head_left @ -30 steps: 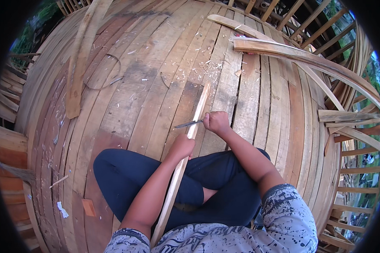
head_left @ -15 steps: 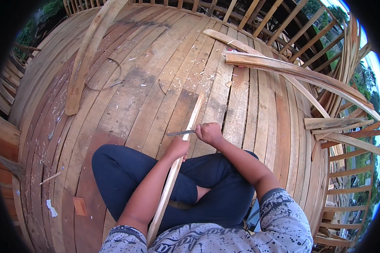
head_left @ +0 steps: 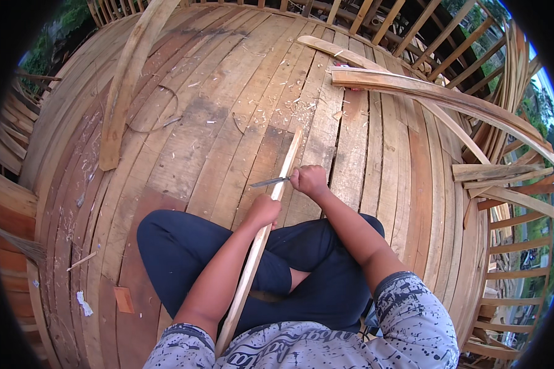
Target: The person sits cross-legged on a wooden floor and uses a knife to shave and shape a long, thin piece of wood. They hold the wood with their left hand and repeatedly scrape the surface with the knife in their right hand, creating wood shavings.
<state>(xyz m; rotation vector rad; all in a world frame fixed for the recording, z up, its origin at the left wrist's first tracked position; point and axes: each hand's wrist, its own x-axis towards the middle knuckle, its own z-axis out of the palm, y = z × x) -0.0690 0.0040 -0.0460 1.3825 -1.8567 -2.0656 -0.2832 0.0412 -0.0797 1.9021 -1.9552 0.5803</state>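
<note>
A long, pale wooden strip [head_left: 250, 265] slants from beside my body, over my crossed legs, to a far tip above the floorboards. My left hand [head_left: 263, 212] is closed round its middle. Just beyond, my right hand [head_left: 309, 180] grips the handle of a knife [head_left: 269, 182], most of the handle hidden in the fist. The blade lies across the strip and points left. Its edge appears to rest against the wood; exact contact is too small to tell.
Curled shavings [head_left: 298, 111] litter the plank floor [head_left: 209, 74] ahead. A long board [head_left: 120, 104] lies at the left, and stacked boards [head_left: 437, 92] stretch across the far right. A slatted railing [head_left: 517, 273] runs along the right. A small reddish wood piece [head_left: 124, 299] lies at the near left.
My right hand and the knife have slid a little farther up the strip, away from me. The left hand keeps its grip, slightly farther forward. The whole view has shifted slightly.
</note>
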